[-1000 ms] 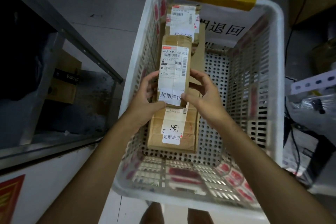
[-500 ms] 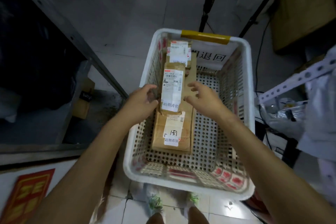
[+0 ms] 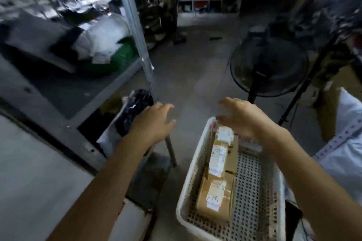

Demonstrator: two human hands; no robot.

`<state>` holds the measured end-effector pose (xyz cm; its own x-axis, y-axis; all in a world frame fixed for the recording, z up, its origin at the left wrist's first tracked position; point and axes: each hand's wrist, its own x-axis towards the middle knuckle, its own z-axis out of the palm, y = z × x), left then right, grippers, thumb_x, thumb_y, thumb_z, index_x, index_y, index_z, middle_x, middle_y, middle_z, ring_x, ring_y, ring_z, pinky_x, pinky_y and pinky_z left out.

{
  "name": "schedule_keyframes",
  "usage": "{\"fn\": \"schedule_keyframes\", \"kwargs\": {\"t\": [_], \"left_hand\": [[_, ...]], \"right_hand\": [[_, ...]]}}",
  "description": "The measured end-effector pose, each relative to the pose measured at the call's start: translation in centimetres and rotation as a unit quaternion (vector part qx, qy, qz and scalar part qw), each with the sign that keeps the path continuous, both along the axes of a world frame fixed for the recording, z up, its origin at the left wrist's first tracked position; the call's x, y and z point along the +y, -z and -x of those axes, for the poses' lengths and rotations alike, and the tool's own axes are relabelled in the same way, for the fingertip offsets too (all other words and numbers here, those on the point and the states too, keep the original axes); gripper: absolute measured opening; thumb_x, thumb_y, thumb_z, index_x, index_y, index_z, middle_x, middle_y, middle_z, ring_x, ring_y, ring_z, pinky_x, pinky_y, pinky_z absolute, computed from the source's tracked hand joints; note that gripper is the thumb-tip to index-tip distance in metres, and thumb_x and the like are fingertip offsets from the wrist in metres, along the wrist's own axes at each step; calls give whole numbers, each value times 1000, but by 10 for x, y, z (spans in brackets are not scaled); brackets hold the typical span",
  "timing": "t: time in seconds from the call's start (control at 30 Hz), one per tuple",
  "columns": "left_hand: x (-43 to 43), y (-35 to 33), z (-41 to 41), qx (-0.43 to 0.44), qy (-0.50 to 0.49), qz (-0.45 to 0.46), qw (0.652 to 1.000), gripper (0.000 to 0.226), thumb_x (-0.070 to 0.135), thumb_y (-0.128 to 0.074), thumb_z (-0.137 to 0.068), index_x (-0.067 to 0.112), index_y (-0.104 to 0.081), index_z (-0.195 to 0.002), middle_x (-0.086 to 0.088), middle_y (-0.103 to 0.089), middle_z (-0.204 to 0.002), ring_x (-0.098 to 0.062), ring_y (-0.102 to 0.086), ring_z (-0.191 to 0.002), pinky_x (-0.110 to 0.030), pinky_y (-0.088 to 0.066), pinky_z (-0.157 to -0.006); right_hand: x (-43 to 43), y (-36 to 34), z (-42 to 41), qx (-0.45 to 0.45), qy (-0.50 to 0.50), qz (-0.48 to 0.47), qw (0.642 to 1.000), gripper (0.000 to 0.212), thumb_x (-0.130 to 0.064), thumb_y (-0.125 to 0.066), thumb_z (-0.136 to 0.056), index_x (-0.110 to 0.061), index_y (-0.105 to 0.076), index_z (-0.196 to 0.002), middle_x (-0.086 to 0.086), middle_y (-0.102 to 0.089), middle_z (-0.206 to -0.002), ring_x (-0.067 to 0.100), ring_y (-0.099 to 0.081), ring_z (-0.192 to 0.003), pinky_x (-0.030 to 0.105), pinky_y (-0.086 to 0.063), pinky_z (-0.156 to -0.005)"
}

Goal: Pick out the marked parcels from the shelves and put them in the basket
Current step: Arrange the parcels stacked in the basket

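Cardboard is gripped by neither hand. The left hand (image 3: 154, 123) is held empty, fingers loosely spread, above the floor and just beside the post (image 3: 135, 25) of the left shelf (image 3: 64, 92). The right hand (image 3: 242, 117) is likewise empty, fingers released and fanned, over the far rim of the basket (image 3: 195, 164); no contact with it is evident. Both hands are smeared by blur, so finer finger detail cannot be told.

The step in hand is judged to be the interval between a deposit and a fresh pick: nothing is carried, and the shelving is faced. The next move is judged to call for a marked parcel to be identified on a shelf, gripped, and carried to the basket. Marks must be read first, and none can be made out on shelved stock at this sharpness.

The basket is of white perforated plastic and is set on the floor at the right. Three brown card parcels are laid in a row along its left wall: the near parcel (image 3: 215, 199), the mid parcel (image 3: 218, 159) and the far parcel (image 3: 225, 135), the last partly hidden by the right hand. White labels are carried by all three, and handwriting is seen on the near one. Room for more is judged to lie along the right wall.

On the shelf's upper tier a white sack (image 3: 103, 35) and a green sack (image 3: 121, 53) are stored. A black bag (image 3: 135, 107) is lodged below, just beside the left hand. A fan (image 3: 268, 64) is stood beyond the basket.
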<state>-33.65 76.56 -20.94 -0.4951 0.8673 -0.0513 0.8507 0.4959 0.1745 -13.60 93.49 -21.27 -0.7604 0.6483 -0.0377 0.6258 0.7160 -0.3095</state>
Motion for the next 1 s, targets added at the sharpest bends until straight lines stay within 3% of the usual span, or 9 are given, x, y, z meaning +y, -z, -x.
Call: {"fn": "schedule_keyframes", "kwargs": {"t": [0.23, 0.37, 0.47, 0.63, 0.83, 1.0], "left_hand": [[-96, -80, -35, 66, -139, -71, 986, 48, 49, -52, -96, 37, -40, -141, 6, -46, -140, -22, -50, -122, -38, -47, -88], [-171, -109, -66, 100, -226, -94, 965, 50, 48, -54, -96, 34, -42, -142, 4, -49, -138, -24, -51, -121, -42, -49, -92], [-238, -127, -97, 133, -296, -94, 941, 51, 48, -55, -96, 33, -42, -143, 1, -49, -141, -24, -50, -124, -41, -49, -92], [-358, -153, -153, 147, -431, -100, 885, 52, 49, -53, -96, 37, -39, -144, 4, -48, -141, -23, -51, -125, -40, -50, -93], [-496, -165, -257, 171, -562, -78, 805, 50, 46, -53, -97, 32, -42, -143, 0, -49, -135, -27, -57, -114, -37, -51, -87], [-584, -153, -364, 159, -653, -73, 737, 51, 47, -53, -97, 30, -42, -144, -3, -53, -136, -27, -57, -117, -42, -52, -93]], "right_hand": [[-49, -64, 29, 77, -148, -4, 986, 55, -51, -61, -91, -32, -46, -140, 0, -59, -135, 25, -59, -117, 38, -49, -96], [-104, -95, 49, 141, -258, -3, 956, 42, -45, -61, -91, -29, -54, -130, 0, -64, -121, 25, -61, -109, 37, -50, -87], [-160, -116, 64, 160, -340, 0, 927, 50, -46, -62, -91, -27, -52, -136, 1, -63, -127, 22, -60, -114, 38, -50, -92], [-277, -138, 75, 147, -474, 28, 868, 58, -50, -61, -91, -27, -46, -142, 1, -56, -140, 21, -56, -123, 41, -47, -102], [-424, -155, 50, 139, -593, 70, 790, 56, -50, -62, -92, -31, -46, -142, -5, -54, -140, 17, -57, -120, 36, -47, -101], [-539, -157, -2, 126, -686, 80, 712, 56, -45, -63, -92, -27, -47, -143, 1, -56, -141, 20, -58, -120, 35, -48, -97]]}}
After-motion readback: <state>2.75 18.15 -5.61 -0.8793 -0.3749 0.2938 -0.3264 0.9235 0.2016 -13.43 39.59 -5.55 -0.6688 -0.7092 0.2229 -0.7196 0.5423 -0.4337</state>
